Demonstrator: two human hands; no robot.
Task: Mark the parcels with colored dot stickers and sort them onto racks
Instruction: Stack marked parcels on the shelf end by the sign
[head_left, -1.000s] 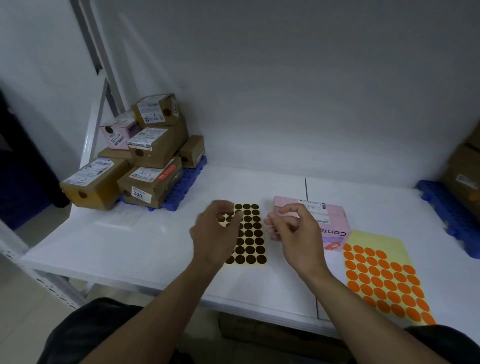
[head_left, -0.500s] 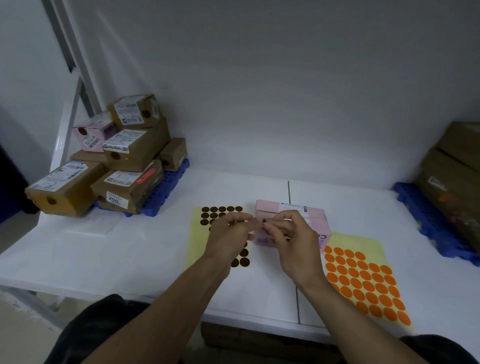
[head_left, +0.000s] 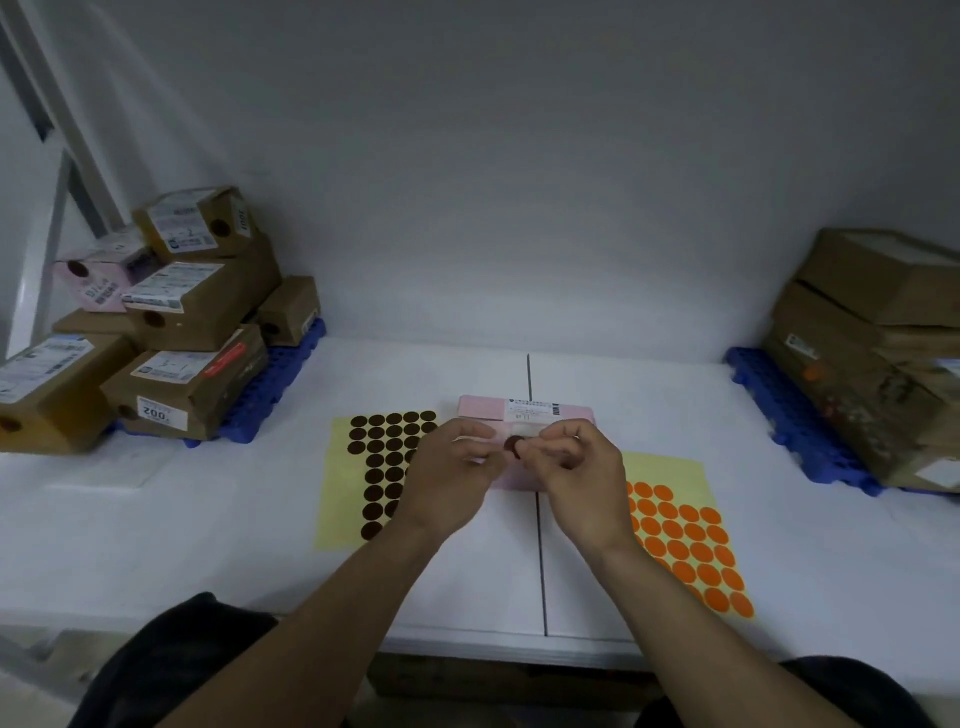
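Head view: dot (head_left: 514, 447) held over parcel (head_left: 480, 408), ready to stick.
Pinched by right hand (head_left: 576, 478); left hand (head_left: 447, 478) just beside it, grip unclear.

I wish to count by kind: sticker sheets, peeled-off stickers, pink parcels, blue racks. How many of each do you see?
Yellow sticker sheets: 2
Peeled brown round sticker: 1
Pink cardboard parcels: 2
Blue plastic racks: 2
Total: 7

Dim, even light; wide-angle bending and blur toward edges.
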